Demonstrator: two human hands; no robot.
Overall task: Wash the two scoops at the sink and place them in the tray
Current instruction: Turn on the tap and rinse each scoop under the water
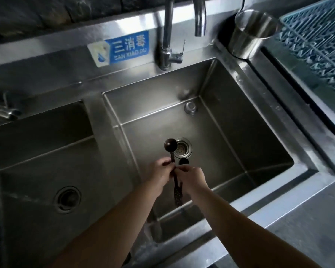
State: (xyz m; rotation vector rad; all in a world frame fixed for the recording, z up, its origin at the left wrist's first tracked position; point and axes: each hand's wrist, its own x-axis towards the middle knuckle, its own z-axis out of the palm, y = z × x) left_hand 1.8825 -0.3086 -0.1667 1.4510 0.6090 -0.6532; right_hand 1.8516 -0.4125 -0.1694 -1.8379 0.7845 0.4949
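Two dark brown scoops are held together over the middle basin of the steel sink (pixel 240 117). The longer scoop (pixel 170 144) points its round bowl away from me, next to the drain (pixel 183 147). The second scoop (pixel 183 161) shows only its small dark bowl above my right hand. Their handles (pixel 178 192) hang down toward me between my wrists. My left hand (pixel 161 174) pinches the longer scoop's stem. My right hand (pixel 191 177) grips the handles from the right. The blue mesh tray (pixel 317 41) sits at the far right. No water runs from the tap (pixel 199 18).
A steel cup (pixel 249 33) stands on the sink's back right corner beside the tray. A second basin (pixel 46 161) with its own drain lies to the left. A blue label is stuck on the backsplash. A grey counter runs along the lower right.
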